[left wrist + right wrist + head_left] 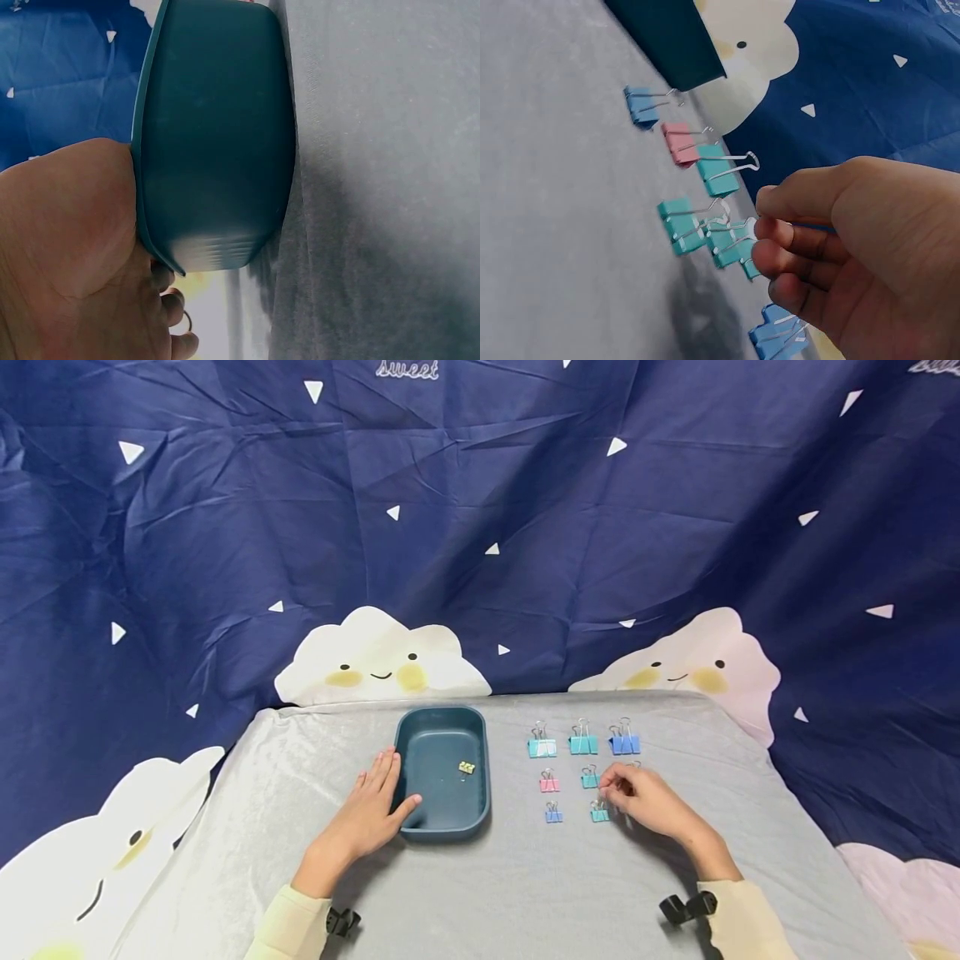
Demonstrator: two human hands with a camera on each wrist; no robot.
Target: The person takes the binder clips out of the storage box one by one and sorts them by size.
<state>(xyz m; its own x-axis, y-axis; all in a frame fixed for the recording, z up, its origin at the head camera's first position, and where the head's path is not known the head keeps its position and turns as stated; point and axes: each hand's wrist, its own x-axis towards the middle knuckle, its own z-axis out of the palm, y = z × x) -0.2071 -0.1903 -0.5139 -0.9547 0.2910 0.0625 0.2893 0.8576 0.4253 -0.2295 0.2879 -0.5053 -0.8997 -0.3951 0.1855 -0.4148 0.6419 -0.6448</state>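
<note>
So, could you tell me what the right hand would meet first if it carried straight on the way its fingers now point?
Most likely the small teal clip just ahead of the right hand, whose fingertips point left toward the clip rows. The other teal clip lies just as close, so depth leaves it uncertain.

Head view high over the table; wrist views close, sharing its tray.
</note>
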